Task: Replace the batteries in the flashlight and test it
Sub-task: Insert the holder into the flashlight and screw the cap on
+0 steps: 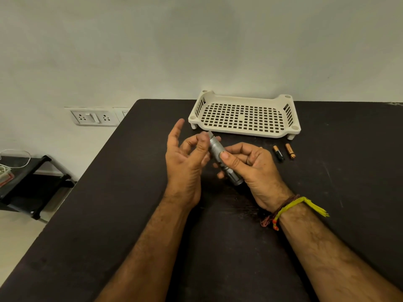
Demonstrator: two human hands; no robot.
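Centre of frame, above the dark tabletop (109,214): left hand (185,162), fingers loosely spread, two fingertips pinching the far end of the silver flashlight (217,150); right hand (253,168) grips its barrel. Right of it, two batteries (284,152) lie side by side (below the white perforated tray (244,115)).

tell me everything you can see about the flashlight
The flashlight is a small silver cylinder that looks like metal, with a knurled band round its middle and grooved rings toward the near end. It is held above the black table, tilted, one end pointing away toward the white tray. The right hand holds its body, thumb on the knurled part; the left hand pinches the far end. Whether the cap is loosened cannot be told.
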